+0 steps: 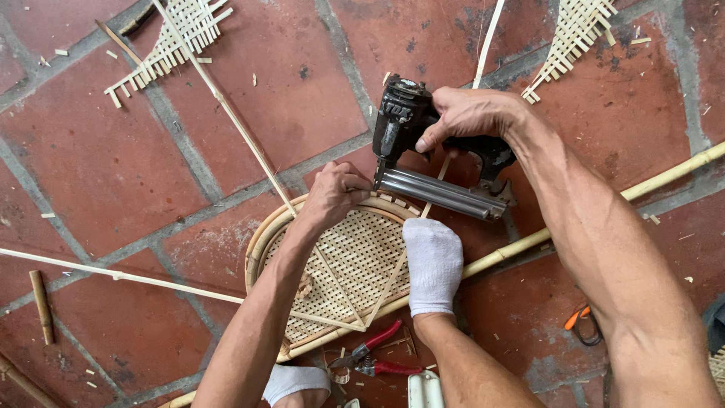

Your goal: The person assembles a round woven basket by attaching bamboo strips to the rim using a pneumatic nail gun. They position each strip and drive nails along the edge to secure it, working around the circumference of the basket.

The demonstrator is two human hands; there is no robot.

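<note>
Your right hand point(464, 115) is wrapped tight around the black nail gun point(423, 151), its nose set down on the top rim of the round cane frame point(260, 245), while your left hand point(336, 190) pinches the rim just beside the nose, fingers closed on the edge strip. The frame lies flat on the red tile floor point(98, 166), pinned by your foot in a white sock point(432, 263); a second socked foot point(294, 381) shows at the bottom edge. The woven panel point(359, 257) already fills the frame, so the weaving looks done — what seems to be in hand is fastening the edge along the rim. How much of the rim is already fixed cannot be told; no fasteners are visible at this size. Two thin slats point(381, 291) cross the panel loosely, seemingly not yet fastened. A long bamboo pole point(664, 177) runs from the frame's lower edge off to the right. Red-handled cutters point(374, 355) lie just below the frame, orange-handled scissors point(580, 321) by your right forearm, and cut-off woven scraps point(177, 34) lie farther up the floor — trimming leftovers, by the look of them.
</note>
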